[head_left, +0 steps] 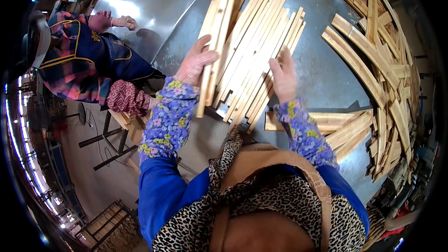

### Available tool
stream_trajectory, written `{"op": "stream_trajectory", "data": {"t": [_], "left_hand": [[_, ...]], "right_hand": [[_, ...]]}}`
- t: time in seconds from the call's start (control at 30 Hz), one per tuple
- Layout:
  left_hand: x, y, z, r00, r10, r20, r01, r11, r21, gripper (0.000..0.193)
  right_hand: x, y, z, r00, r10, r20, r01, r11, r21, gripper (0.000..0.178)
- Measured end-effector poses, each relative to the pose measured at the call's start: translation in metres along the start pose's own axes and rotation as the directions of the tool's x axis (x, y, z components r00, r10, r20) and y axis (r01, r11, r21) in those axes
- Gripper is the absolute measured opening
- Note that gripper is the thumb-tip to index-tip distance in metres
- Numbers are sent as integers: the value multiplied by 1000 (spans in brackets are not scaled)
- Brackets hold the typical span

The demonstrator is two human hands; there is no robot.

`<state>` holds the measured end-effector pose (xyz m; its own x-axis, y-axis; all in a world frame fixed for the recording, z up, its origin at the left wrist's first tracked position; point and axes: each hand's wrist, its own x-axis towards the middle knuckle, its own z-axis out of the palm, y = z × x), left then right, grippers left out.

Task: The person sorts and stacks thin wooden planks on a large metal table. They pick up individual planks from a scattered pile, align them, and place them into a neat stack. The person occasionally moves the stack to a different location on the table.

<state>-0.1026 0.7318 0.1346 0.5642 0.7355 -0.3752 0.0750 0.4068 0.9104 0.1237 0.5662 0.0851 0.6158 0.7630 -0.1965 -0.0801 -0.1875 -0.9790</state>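
Long, pale wooden strips (261, 42) lie side by side in a loose bundle on the metal table (312, 70), slanting away from me. At the bundle's left side my left hand (195, 63) is closed around a pair of narrow wooden strips (218, 37), tilted up against the others. A wider board (213, 9) shows behind them. My right hand (284, 78) rests by the bundle's right edge, thumb apart from the fingers, gripping nothing that I can see. Its fingertips are slightly blurred.
Curved and straight boards (359, 60) are heaped along the right side of the table. More boards (317, 120) lie near my right forearm. To the left, a co-worker in a dark blue apron (95, 49) reaches over the table. A dark metal stand (112, 135) is below.
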Motion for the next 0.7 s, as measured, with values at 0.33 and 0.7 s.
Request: {"op": "stream_trajectory", "data": {"t": [0.33, 0.7], "left_hand": [[39, 5, -1, 926, 330, -185, -206, 850, 485, 90], [46, -67, -46, 960, 218, -177, 149, 138, 979, 76]], "right_hand": [[31, 6, -7, 917, 181, 356, -362, 753, 549, 63], [24, 22, -75, 863, 217, 457, -505, 373, 778, 61]]}}
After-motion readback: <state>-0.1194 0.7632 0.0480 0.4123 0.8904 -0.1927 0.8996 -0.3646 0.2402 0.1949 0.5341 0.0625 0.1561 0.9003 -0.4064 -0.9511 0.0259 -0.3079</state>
